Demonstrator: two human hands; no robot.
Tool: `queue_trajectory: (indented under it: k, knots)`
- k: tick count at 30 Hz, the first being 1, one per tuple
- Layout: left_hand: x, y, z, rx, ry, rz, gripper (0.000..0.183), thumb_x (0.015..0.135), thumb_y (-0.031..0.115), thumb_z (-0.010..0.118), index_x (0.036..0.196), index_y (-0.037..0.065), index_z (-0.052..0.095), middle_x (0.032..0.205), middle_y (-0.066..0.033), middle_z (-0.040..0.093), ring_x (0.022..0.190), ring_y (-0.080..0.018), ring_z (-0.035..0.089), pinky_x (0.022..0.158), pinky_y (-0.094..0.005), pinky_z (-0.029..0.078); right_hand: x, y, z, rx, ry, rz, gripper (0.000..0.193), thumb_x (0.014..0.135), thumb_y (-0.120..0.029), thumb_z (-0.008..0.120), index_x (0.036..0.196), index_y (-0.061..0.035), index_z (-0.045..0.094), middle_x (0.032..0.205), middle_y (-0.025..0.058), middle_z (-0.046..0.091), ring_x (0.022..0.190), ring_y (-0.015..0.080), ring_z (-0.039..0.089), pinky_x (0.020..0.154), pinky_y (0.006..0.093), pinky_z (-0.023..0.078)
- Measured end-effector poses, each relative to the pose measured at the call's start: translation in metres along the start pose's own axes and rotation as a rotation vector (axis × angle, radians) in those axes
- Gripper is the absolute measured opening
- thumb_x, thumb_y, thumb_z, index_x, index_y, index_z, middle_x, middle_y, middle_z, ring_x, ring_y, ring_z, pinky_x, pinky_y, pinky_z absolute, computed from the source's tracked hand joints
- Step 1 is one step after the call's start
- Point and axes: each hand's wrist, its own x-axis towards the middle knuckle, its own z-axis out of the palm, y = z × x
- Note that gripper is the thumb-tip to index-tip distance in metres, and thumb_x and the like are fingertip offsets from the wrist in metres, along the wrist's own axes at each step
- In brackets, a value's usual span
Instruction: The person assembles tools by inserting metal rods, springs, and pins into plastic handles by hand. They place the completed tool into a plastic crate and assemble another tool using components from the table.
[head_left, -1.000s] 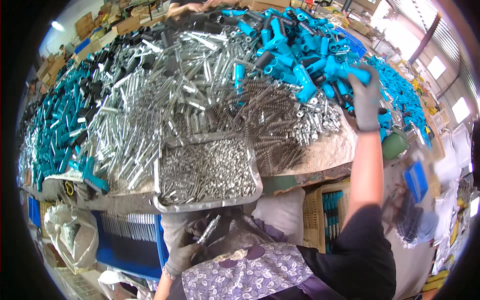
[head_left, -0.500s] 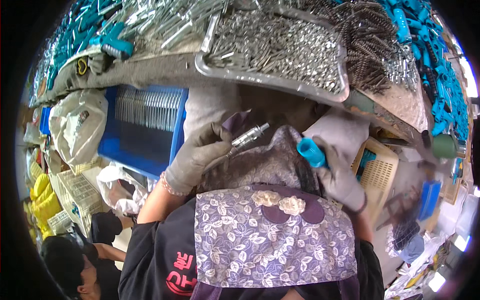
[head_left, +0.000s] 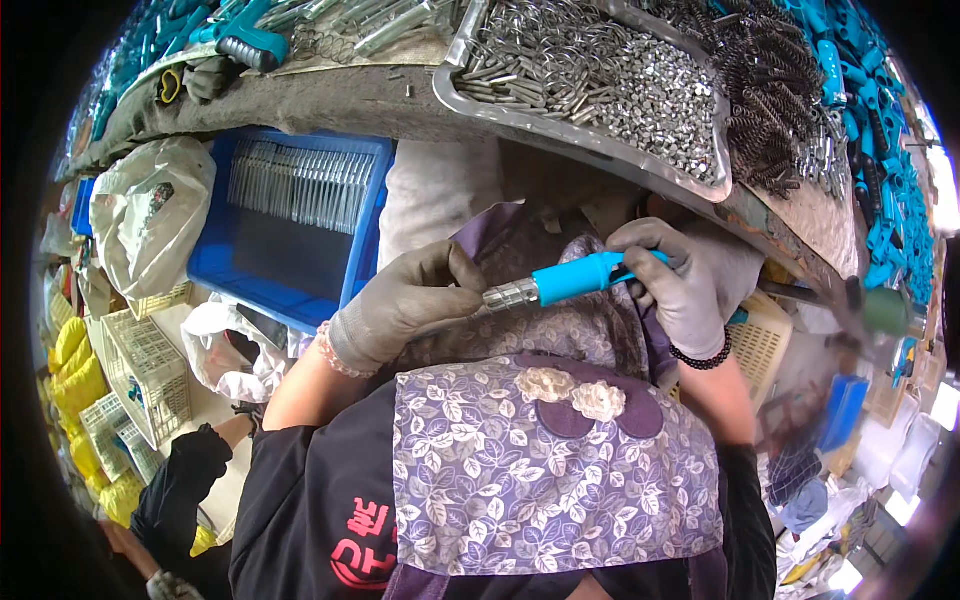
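The grey-gloved left hand (head_left: 405, 305) is closed on a silvery, cylindrical metal part (head_left: 512, 295); this part seems partly inside the left end of a bright blue, tubular plastic sleeve (head_left: 576, 279), held between both hands. The right hand (head_left: 692, 285), also grey-gloved, pinches the sleeve's other end. If the axes tilt, the metal could perhaps jam; with a loose pinch, either piece could fall.

text: red lettering (head_left: 368, 530) | on: black shirt (head_left: 285, 505), wearer's left side
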Motion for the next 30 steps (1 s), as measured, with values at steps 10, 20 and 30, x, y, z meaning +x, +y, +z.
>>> queue_trajectory:
  k: [10,20,30]
  knots:
    - [0.017,-0.004,0.013,0.334,0.127,0.121,0.029,0.1,0.021,0.058,0.118,-0.002,0.058,0.095,-0.0016,0.06,0.087,-0.0074,0.054,0.076,-0.0243,0.047,0.012,0.025,0.029,-0.09,-0.081,-0.255,0.015,0.092,-0.009,0.069,0.103,-0.0008,0.065,0.097,0.0033,0.063,0.072,0.0077,0.058,0.064,0.0222,0.048]
    - [0.016,-0.006,0.019,0.378,0.065,0.162,0.046,0.103,0.029,0.054,0.137,-0.002,0.048,0.126,-0.012,0.059,0.118,-0.0146,0.054,0.101,-0.0311,0.044,0.011,0.024,0.05,-0.224,-0.084,-0.368,0.025,0.097,-0.027,0.064,0.099,-0.0029,0.065,0.094,0.0096,0.064,0.085,0.0233,0.063,0.077,0.0352,0.048]
    - [0.014,-0.004,0.013,-0.092,-0.33,-0.026,0.065,0.101,0.035,0.059,0.151,0.0,0.036,0.144,-0.0062,0.05,0.13,-0.0136,0.047,0.111,-0.0306,0.036,0.033,-0.056,0.052,-0.75,0.017,-0.789,0.025,0.082,-0.008,0.07,0.106,-0.0075,0.062,0.101,0.0106,0.064,0.096,0.0313,0.062,0.083,0.0438,0.049]
